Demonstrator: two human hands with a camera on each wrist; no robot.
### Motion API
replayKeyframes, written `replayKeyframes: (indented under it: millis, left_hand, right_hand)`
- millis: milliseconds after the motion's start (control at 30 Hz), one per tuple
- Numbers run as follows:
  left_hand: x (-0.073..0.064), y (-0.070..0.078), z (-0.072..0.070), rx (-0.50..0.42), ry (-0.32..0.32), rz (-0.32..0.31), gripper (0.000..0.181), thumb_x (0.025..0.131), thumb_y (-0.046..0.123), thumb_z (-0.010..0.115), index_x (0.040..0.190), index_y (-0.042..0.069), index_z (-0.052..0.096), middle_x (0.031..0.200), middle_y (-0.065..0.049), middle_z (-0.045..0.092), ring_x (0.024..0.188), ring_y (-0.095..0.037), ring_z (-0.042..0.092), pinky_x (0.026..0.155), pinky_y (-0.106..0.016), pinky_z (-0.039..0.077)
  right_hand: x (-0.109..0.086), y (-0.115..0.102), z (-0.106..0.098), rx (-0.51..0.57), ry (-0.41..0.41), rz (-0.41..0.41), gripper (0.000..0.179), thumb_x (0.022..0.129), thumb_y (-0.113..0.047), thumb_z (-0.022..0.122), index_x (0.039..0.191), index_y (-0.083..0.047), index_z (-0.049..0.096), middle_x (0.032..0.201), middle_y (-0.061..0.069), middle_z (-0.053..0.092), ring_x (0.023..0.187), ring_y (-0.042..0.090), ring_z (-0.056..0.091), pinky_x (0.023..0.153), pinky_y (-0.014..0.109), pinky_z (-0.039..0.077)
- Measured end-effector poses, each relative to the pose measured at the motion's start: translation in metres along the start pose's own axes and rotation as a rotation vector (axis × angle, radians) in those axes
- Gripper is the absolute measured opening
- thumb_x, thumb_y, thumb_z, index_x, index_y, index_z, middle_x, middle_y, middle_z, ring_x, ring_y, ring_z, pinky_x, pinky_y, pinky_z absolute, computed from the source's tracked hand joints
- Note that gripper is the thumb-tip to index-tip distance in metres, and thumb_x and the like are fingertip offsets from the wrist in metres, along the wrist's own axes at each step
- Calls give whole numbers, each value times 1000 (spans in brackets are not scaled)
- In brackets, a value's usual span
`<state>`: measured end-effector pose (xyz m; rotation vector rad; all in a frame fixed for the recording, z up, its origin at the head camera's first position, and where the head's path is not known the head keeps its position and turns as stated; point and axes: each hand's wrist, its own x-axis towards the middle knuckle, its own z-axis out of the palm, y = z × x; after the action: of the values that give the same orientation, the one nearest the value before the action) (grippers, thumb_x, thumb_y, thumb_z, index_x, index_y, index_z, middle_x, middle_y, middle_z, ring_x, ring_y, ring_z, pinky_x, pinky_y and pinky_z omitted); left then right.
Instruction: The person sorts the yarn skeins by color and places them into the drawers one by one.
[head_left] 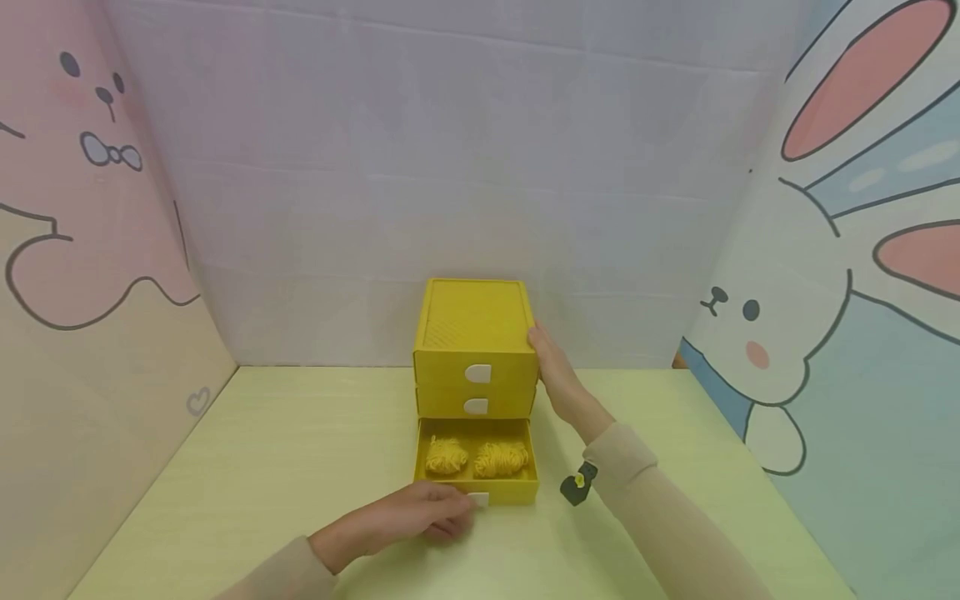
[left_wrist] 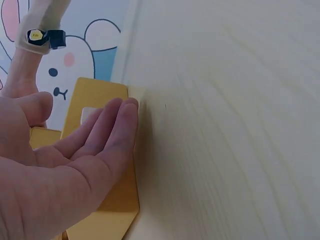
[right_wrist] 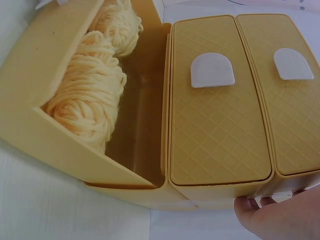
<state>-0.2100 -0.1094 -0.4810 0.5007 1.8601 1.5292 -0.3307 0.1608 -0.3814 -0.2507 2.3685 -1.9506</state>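
Note:
A yellow three-tier drawer box (head_left: 476, 317) stands against the back wall. Its bottom drawer (head_left: 513, 492) is pulled out and holds two bundles of yellow yarn, a left one (head_left: 446, 457) and a right one (head_left: 500, 459). My left hand (head_left: 411, 510) is at the front of that drawer, fingers beside its white handle (head_left: 479, 499). In the left wrist view its fingers (left_wrist: 112, 127) are extended along the drawer front, thumb apart. My right hand (head_left: 561, 379) rests against the box's right side, fingertips near the top edge; in the right wrist view its fingertips (right_wrist: 245, 206) touch the box's side.
The upper two drawers, with white handles (right_wrist: 212, 70), are closed. A dark wrist-camera mount (head_left: 577, 483) sits by the right sleeve. A pale wooden table (head_left: 300, 450) carries the box, with cartoon-printed cloth walls (head_left: 810, 333) at both sides.

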Motion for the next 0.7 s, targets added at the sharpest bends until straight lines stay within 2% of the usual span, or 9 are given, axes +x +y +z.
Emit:
replayKeyframes:
  millis: [200,433,700]
  left_hand:
    - [4,-5,4,-160,-20,-69,48,111,34,56,133,-8,65,115,-14,74,103,-23,73,95,-38,61]
    - [10,-11,2,-299,-40,-161,57,111,38,57,141,-11,57,121,-17,73,105,-25,75,96,-38,61]
    - [13,-14,5,-458,-6,-157,60,112,35,56,143,-16,52,129,-25,70,118,-37,70,105,-47,56]
  right_hand:
    - [0,-1,0,0,-17,-11,71,115,-52,28,172,-21,0,179,2,-1,165,26,-4,131,57,10]
    - [0,-1,0,-1,-25,-24,71,115,-51,28,172,-19,0,179,2,0,165,27,-3,131,58,11]
    - [0,0,0,0,-13,-15,71,115,-50,29,173,-18,2,179,3,1,165,27,-2,131,57,11]
